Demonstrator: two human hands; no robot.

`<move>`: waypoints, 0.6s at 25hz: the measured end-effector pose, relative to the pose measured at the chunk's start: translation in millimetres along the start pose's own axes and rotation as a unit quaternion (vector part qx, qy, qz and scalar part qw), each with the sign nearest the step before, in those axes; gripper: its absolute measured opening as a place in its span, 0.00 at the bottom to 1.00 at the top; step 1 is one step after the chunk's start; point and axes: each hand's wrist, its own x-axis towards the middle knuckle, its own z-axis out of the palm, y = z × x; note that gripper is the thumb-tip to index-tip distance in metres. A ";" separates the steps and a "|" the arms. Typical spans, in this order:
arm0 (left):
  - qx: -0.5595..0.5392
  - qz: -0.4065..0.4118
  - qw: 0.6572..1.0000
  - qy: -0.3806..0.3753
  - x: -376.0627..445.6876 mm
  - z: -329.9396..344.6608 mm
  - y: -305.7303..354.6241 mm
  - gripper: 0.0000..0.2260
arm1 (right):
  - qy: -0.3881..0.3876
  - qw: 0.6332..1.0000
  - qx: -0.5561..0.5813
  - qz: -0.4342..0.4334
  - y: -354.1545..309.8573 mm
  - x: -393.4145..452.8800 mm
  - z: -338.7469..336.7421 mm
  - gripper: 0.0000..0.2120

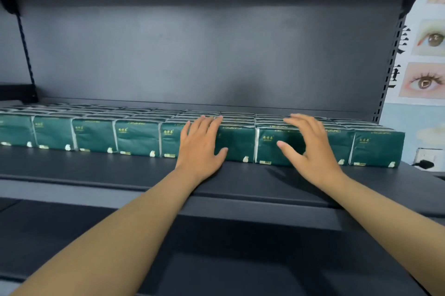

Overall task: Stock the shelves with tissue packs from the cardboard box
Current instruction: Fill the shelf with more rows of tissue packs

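Note:
A long row of dark green tissue packs (137, 138) stands upright on a dark grey shelf (120, 170), several rows deep toward the back panel. My left hand (201, 146) lies flat with straight fingers against the front of one pack near the middle. My right hand (308, 148) reaches over the neighbouring pack (272, 146), fingers spread over its top edge and thumb in front of its face; it grips nothing. The cardboard box is out of sight.
The shelf's back panel (216, 54) and the shelf above leave tall free space over the packs. A lower shelf (168, 259) lies beneath my forearms. At the right, a poster with eye pictures (428, 62) and a wall socket (425, 158) sit beyond the slotted upright.

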 end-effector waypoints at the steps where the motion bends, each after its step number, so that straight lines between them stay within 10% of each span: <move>1: -0.003 0.002 1.000 0.006 -10.1 -11.3 -12.7 0.32 | -0.003 1.000 0.017 -0.004 -15.5 -12.0 -1.9 0.20; 15: -0.011 0.055 0.991 -0.119 -293.2 -79.8 -241.4 0.32 | -0.180 0.976 0.008 0.124 -260.6 -235.3 159.0 0.20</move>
